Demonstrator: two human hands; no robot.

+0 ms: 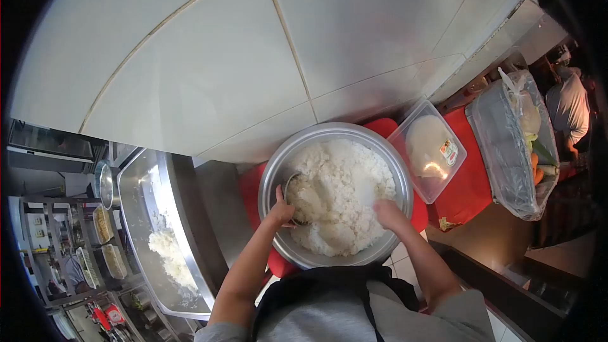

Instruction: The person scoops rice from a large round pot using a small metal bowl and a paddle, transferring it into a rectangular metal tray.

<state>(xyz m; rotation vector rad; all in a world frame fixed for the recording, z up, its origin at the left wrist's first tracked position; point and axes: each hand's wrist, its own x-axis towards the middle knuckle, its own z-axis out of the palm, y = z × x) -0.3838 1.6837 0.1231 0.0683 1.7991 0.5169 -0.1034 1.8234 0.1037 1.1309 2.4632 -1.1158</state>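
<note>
A large round metal pot (405,231) full of white rice (348,177) stands right before me. At the pot's left side, my left hand (278,212) is closed on the rim of a small round metal bowl (292,180), which lies tilted in the rice and holds some of it. Over the right part of the rice is my right hand (386,213); its fingers are smeared by motion, and what it holds, if anything, cannot be made out.
Left of the pot is a deep metal tray (142,240) with some rice. On the right are a clear plastic container (437,177), a red surface (468,196) and a plastic-lined bin (494,145) with vegetables. A person (568,101) is at the far right. Tiled wall ahead.
</note>
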